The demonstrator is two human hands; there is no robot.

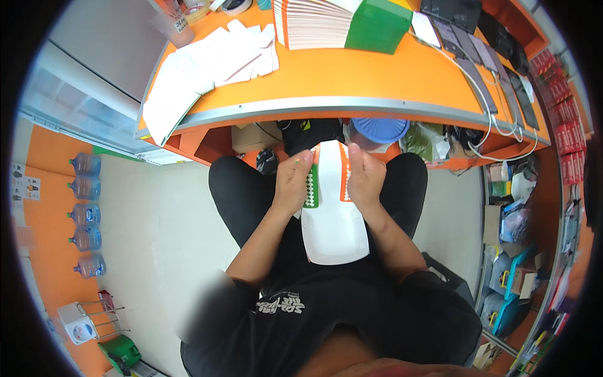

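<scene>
- The left hand (292, 182) grips the left edge of a flat white carton blank (333, 226), fingers curled shut over its green, dotted strip
- The right hand (365, 178) pinches the blank's right edge, fingers closed on its orange strip, thumb up near the top
- The blank is held upright over the person's lap, between both hands, its rounded lower end hanging toward the black shirt (295, 314)
- The person sits in front of an orange counter (352, 81) with a grey rim
- On the counter's left lies a loose pile of white blanks (207, 63); further back stands a packed row of blanks (311, 24) beside a green box (377, 25)
- A line of dark phones (483, 63) with white cables (487, 116) runs along the counter's right side
- Under the counter sits a blue basket (379, 130)
- Water bottles (86, 217) stand in a row by the orange wall, far left
</scene>
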